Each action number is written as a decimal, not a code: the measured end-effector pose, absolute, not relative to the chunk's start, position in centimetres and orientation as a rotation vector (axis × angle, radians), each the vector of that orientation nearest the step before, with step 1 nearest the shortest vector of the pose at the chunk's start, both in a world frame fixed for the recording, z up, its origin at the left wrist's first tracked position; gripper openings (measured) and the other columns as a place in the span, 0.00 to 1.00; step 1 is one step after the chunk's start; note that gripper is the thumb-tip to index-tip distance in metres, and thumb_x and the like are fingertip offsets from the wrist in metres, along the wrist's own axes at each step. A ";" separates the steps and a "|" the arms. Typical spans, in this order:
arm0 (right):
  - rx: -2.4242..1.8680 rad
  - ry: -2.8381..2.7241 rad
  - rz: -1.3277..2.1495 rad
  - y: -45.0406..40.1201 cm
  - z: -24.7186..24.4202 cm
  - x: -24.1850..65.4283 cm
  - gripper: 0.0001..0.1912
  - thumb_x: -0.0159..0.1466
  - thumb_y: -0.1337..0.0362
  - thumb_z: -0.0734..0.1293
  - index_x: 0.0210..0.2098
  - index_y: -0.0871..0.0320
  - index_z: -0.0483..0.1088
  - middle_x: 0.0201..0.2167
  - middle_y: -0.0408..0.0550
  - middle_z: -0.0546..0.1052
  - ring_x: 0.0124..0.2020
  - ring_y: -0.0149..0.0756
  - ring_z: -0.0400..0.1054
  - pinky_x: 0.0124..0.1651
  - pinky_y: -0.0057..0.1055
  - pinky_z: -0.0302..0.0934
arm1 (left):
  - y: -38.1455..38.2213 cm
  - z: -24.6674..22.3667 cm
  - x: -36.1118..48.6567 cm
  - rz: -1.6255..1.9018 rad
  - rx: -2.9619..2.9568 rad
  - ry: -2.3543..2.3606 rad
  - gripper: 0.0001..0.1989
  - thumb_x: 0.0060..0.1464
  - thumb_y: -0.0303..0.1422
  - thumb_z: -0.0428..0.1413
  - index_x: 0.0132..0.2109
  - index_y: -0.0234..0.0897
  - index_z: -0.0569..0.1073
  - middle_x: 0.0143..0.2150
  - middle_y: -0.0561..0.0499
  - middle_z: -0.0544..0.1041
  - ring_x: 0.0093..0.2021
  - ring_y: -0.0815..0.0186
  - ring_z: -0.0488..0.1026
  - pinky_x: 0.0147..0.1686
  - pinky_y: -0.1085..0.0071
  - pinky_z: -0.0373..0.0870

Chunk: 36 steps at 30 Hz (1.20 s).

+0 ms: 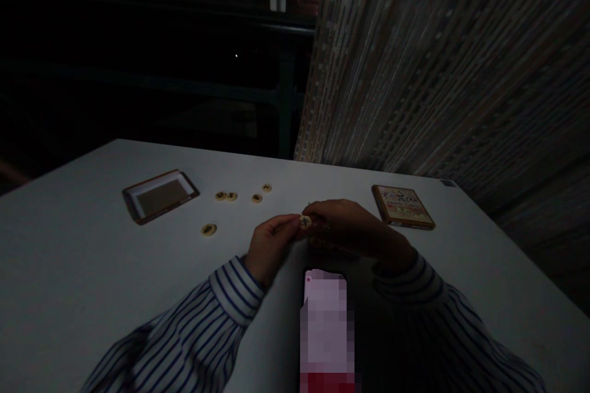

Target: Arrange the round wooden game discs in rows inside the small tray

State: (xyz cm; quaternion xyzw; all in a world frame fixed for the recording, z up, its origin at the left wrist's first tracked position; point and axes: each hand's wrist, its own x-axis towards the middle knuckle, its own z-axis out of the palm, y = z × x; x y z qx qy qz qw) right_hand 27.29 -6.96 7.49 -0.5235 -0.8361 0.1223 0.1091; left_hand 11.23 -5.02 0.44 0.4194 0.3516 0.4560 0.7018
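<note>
A round Chinese chess piece (305, 222) with a dark character faces up between my two hands, just above the white table (166, 270). My left hand (273, 242) pinches its left edge with thumb and fingertips. From the right, the curled fingers of my right hand (343, 221) close on the same piece. In the shadow below my right hand, more pieces (320, 243) show faintly, partly hidden. Several loose pieces lie farther off to the left: a touching pair (225, 196), two near the middle (261, 193), and one closer to me (209, 230).
A shallow open box tray (133, 212) lies at the left. On the right rests the printed box lid (403, 206). A lit phone (325, 319), its screen blurred, is in front of me. A string curtain (391, 61) hangs beyond the table's far right edge.
</note>
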 end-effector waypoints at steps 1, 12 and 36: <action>-1.537 -2.467 0.349 -6.9 7.4 27.3 0.14 0.61 0.56 0.60 0.43 0.54 0.67 0.36 0.47 0.74 0.35 0.34 0.67 0.34 0.29 0.54 | -5.0 0.4 11.2 1.012 0.934 0.790 0.13 0.41 0.36 0.62 0.35 0.33 0.75 0.32 0.48 0.79 0.34 0.67 0.75 0.43 0.68 0.70; -1.498 -2.538 0.241 -7.2 7.8 27.4 0.12 0.59 0.60 0.62 0.41 0.57 0.68 0.36 0.48 0.74 0.37 0.35 0.66 0.35 0.29 0.54 | -5.1 0.4 11.3 1.022 0.990 0.790 0.16 0.40 0.38 0.61 0.35 0.31 0.75 0.33 0.46 0.79 0.35 0.64 0.75 0.42 0.65 0.70; -1.850 -2.406 0.101 -7.6 9.8 30.5 0.19 0.58 0.56 0.61 0.47 0.53 0.68 0.37 0.46 0.76 0.35 0.34 0.68 0.36 0.28 0.55 | -4.9 -2.4 11.2 0.932 2.101 0.760 0.16 0.50 0.28 0.54 0.48 0.37 0.68 0.47 0.46 0.72 0.48 0.63 0.68 0.49 0.61 0.65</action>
